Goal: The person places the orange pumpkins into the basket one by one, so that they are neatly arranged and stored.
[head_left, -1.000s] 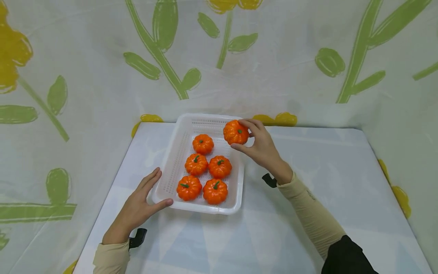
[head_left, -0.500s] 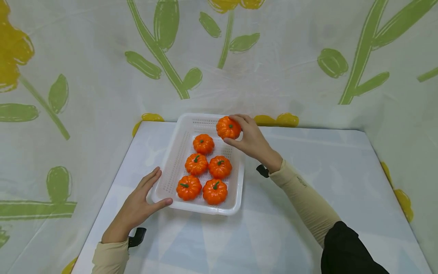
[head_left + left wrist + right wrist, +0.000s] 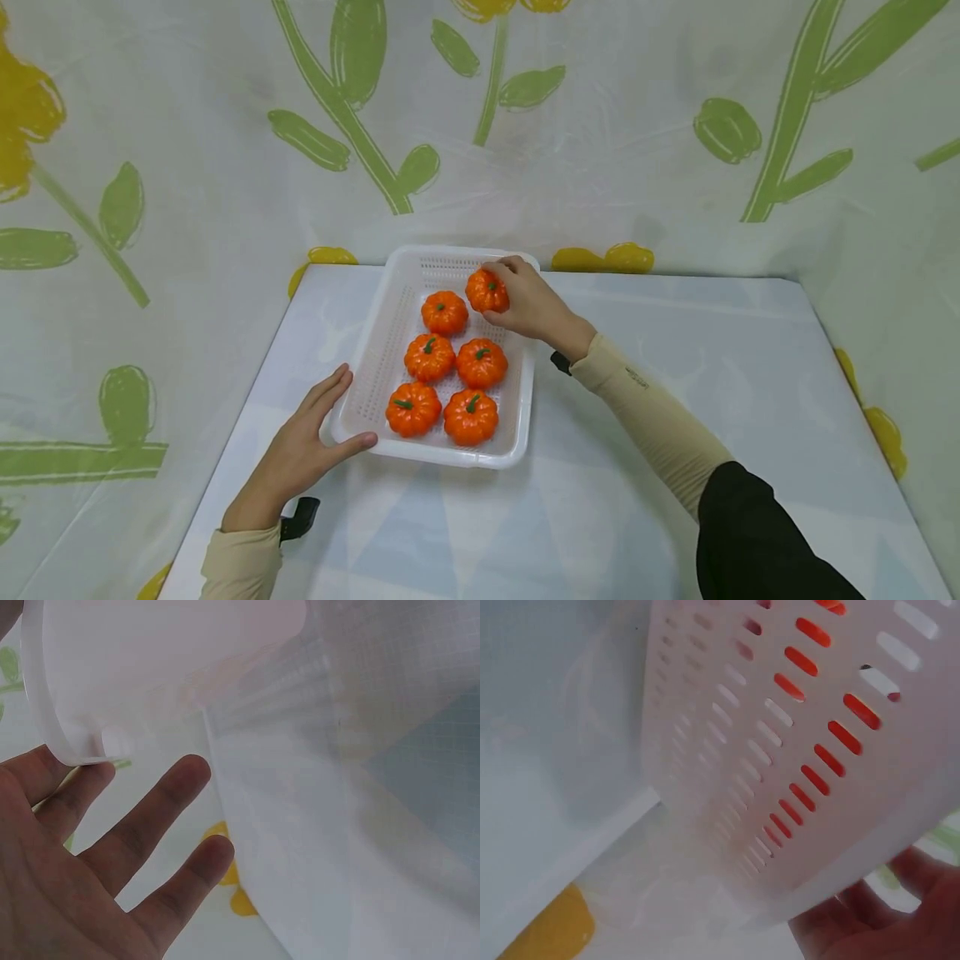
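Observation:
My right hand [image 3: 528,302] grips a small orange toy pumpkin [image 3: 486,290] with a green stem, low inside the far right corner of a white plastic basket [image 3: 525,417]. Several matching pumpkins lie in the basket, among them one at the front left [image 3: 413,409] and one at the front right [image 3: 471,417]. At the basket's near left corner, my left hand [image 3: 296,454] is spread with its fingertips right at the rim. The left wrist view shows its fingers [image 3: 161,814] extended below the basket wall. In the right wrist view, the held pumpkin is behind the slotted wall [image 3: 727,772].
The basket stands on a pale table [image 3: 660,417] with a faint triangle pattern, near its far edge. Behind and around hangs a light cloth [image 3: 600,183] printed with green stems and yellow flowers.
My right hand has moved left with the pumpkin, from over the basket's far right edge down into its far right corner. The left hand stays at the rim.

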A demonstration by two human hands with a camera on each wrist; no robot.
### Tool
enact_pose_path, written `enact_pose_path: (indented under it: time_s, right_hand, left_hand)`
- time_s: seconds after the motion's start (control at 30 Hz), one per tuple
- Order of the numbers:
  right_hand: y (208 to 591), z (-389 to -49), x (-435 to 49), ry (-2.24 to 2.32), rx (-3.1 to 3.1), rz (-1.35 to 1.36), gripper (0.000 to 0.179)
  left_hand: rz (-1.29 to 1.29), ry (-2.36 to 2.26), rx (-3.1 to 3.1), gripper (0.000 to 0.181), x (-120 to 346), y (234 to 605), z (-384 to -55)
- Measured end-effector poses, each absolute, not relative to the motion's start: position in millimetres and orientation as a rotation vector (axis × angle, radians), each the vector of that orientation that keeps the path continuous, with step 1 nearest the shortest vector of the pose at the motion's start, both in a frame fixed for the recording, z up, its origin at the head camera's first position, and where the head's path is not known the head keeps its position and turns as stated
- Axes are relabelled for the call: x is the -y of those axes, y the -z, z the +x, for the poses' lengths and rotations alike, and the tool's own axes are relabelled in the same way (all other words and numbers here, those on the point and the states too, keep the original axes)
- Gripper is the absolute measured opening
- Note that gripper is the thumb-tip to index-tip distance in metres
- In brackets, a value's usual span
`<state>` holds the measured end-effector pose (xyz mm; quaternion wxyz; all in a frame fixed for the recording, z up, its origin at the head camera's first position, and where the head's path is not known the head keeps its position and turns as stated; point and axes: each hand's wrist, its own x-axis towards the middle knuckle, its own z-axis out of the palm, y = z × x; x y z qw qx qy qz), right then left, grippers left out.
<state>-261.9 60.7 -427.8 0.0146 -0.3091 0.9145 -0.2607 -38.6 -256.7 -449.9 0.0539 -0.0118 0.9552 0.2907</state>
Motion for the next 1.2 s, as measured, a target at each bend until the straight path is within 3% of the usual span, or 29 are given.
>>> enact_pose_path:
  time_s: [0.57,0.77,1.0,1.2]
  right_hand:
    - [445,-264,-52,0.126,-2.811,-1.019,0.069]
    - [447,-262,-54,0.232,-2.808,-1.019,0.073]
    - [456,-256,-63,0.498,-2.908,-1.149,0.054]
    - [457,-248,-75,0.7,-3.011,-1.287,0.049]
  left_hand:
    - [0.012,-0.956,-2.907,0.095,256,453,-41]
    - [-0.006,-0.944,-2.903,0.095,256,455,-41]
    - [-0.012,-0.927,-2.903,0.096,256,456,-40]
    - [-0.003,-0.908,-2.925,0.098,259,456,-38]
